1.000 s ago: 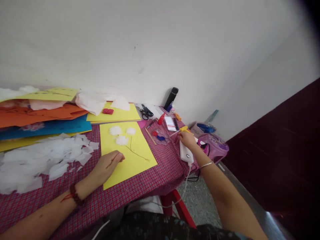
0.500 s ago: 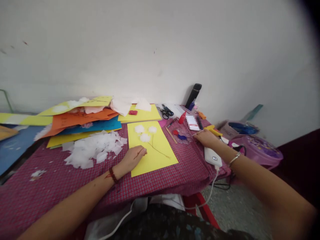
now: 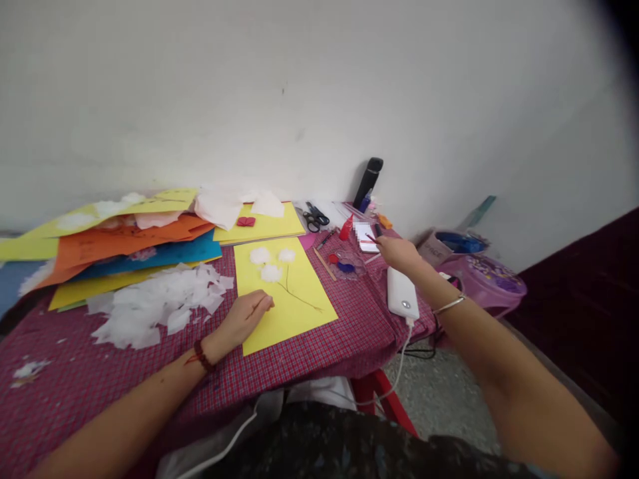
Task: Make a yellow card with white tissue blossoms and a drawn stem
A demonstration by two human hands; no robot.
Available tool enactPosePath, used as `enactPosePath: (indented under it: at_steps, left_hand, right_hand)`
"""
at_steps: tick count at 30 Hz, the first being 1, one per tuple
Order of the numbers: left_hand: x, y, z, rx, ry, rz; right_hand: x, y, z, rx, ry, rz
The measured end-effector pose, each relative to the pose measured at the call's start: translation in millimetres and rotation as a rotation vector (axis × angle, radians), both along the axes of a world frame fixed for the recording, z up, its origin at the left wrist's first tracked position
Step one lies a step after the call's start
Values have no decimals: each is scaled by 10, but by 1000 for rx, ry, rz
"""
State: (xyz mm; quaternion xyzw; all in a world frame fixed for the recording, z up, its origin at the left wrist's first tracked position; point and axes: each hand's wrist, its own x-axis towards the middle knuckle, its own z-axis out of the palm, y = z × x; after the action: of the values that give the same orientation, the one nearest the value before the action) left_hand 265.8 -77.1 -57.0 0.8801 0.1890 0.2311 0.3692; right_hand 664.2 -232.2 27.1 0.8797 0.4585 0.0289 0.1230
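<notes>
My left hand [image 3: 247,316] rests on the left edge of a yellow sheet [image 3: 287,322], its fingers loosely curled with nothing visible in them. On that sheet are three white fluffy paper puffs [image 3: 271,273] and a drawn brown branching stem [image 3: 299,297]. My right hand [image 3: 399,255] is at the right side of the table, beyond a white power bank [image 3: 401,293]. Its fingers are pinched on a thin dark pen [image 3: 371,237], whose far end is covered by the hand. A small white pad [image 3: 365,238] lies just past the fingertips.
Torn white paper [image 3: 160,303] lies left, before stacked coloured sheets [image 3: 194,251]. Scissors [image 3: 315,216], a red glue bottle [image 3: 346,228], a pencil [image 3: 325,263] and a black bottle [image 3: 368,183] stand or lie rightward. A cable [image 3: 402,366] hangs off the front edge. Baskets [image 3: 492,279] stand right.
My right hand has moved from beside the yellow tool to the pad and now pinches the pen. My left hand stays on the yellow sheet. The view has swung left, then partly back.
</notes>
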Motion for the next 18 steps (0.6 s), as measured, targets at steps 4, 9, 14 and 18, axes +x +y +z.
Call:
enactPosePath:
  at_steps: [4, 9, 14, 18]
  left_hand:
    - [-9, -26, 40, -57, 18, 3]
    - [-5, -34, 87, -126, 21, 13]
    - [-12, -18, 79, -183, 19, 0]
    - [-26, -15, 73, -215, 29, 1]
  right_hand:
    - [-61, 56, -64, 12, 19, -23]
    - [-49, 146, -141, -35, 47, -23]
    - [-49, 194, -146, -60, 62, -45]
    - [-411, 54, -193, 8, 105, -13]
